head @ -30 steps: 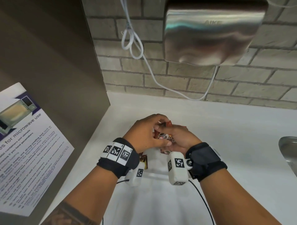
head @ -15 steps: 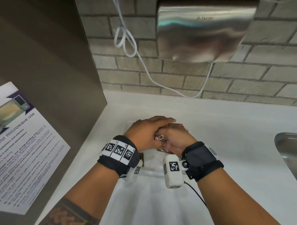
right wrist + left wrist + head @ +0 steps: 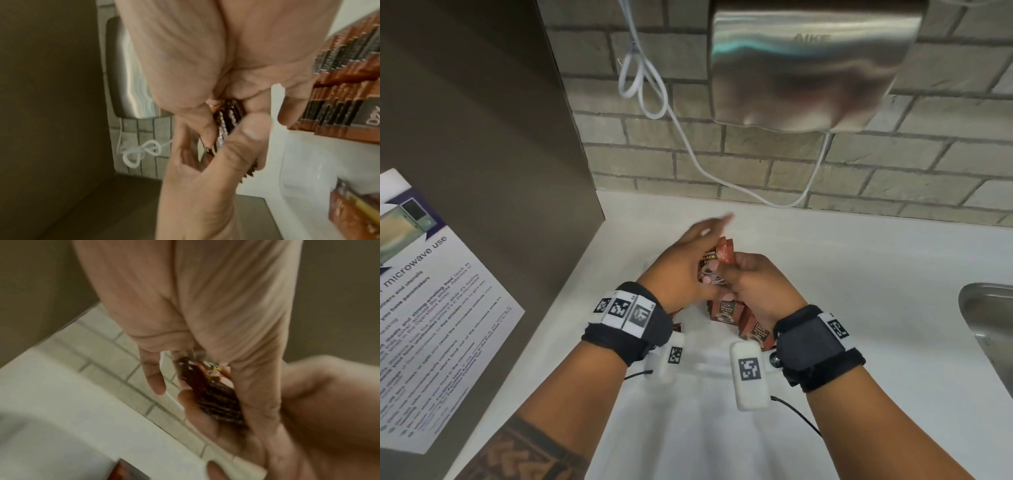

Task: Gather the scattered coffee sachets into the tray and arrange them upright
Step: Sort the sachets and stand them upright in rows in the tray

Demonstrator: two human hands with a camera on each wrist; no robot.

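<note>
At the far left a printed microwave notice (image 3: 424, 308) is stuck to a brown panel (image 3: 482, 144) that meets the white bench (image 3: 859, 274) in the corner. Next comes the left hand (image 3: 681, 267), raised over the bench with its fingers (image 3: 717, 222) stretched forward and blurred, the thumb side lying against a small stack of coffee sachets (image 3: 717, 260); the left wrist view shows this palm open and flat along the stack's edge. The stack stands roughly upright, long axis vertical and tipped a little away from the person, its red top edge pointing up toward the brick wall (image 3: 756, 164). The right hand (image 3: 756, 284) grips the stack from the right, fingers curled round its lower half and thumb pressed on the near face, as the right wrist view confirms with the serrated sachet ends between thumb and fingers. Directly below the hands, more sachets (image 3: 726, 310) stand on end in rows in the clear tray (image 3: 709, 366), labels facing the person. Above hang a looped white cable (image 3: 640, 78) and a steel hand dryer (image 3: 808, 65); a steel sink (image 3: 989, 322) edges in at the far right.
</note>
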